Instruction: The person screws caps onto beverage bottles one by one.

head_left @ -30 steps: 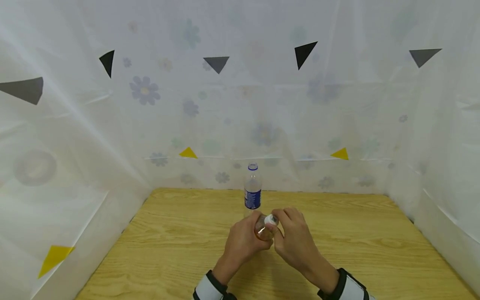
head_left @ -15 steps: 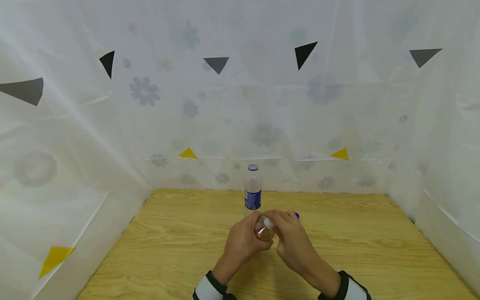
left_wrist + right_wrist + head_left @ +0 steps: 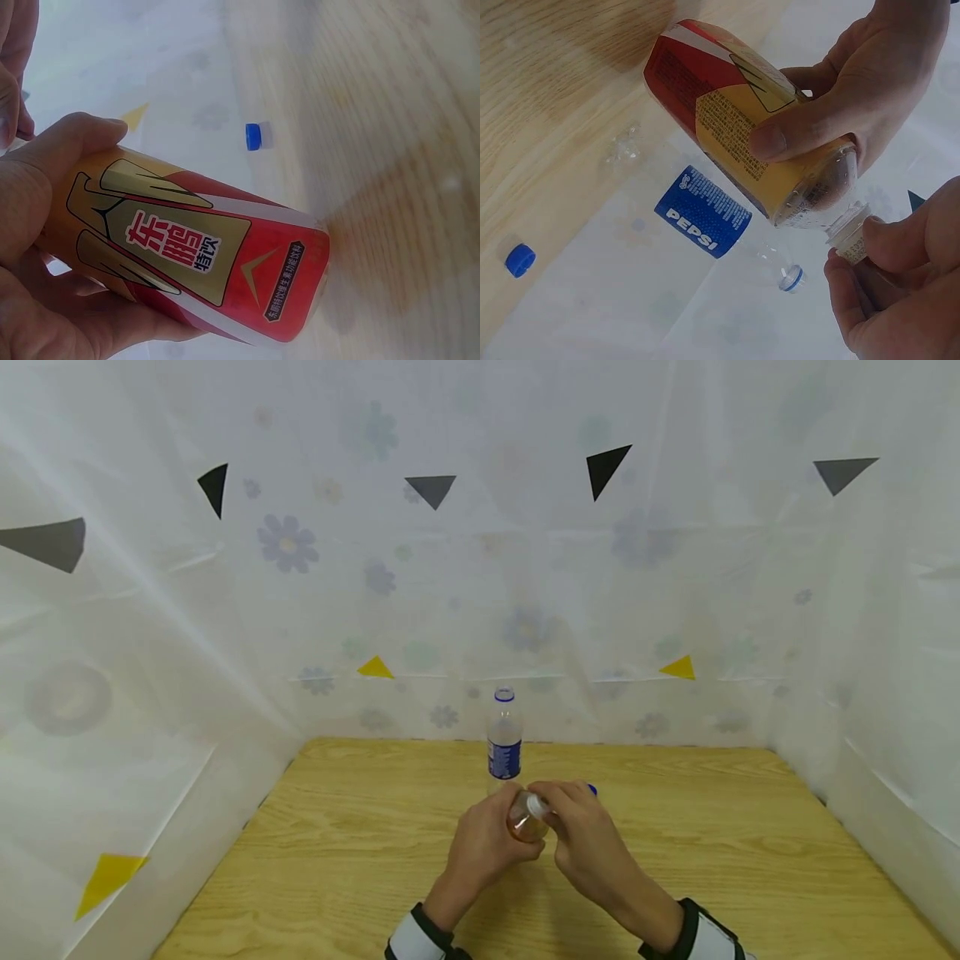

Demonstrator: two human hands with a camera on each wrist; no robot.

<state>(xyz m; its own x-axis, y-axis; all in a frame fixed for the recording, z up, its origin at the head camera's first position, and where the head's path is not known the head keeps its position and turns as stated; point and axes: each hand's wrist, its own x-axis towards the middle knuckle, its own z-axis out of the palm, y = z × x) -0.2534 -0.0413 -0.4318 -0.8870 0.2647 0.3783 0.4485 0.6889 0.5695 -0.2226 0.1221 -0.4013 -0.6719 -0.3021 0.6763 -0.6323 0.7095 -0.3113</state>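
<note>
My left hand (image 3: 483, 833) grips the body of a clear plastic drink bottle (image 3: 187, 240) with a red and gold label. The bottle's neck leans toward my right hand (image 3: 596, 847), whose thumb and fingers pinch the white cap (image 3: 853, 244) at its mouth. Part of that cap is covered by the fingers. Behind the hands stands a clear Pepsi bottle (image 3: 703, 212) with a blue label, upright and without a cap. Its lower end is hidden by my left hand in the head view.
A blue bottle cap (image 3: 253, 137) lies on the wooden table (image 3: 337, 843), mostly behind my right hand in the head view. White plastic sheeting (image 3: 465, 610) with faint flowers and triangle shapes encloses the table at the back and sides.
My right hand has turned leftward over the white cap, with its fingers covering more of it, and the blue cap has come into view behind it. My left hand has kept its grip.
</note>
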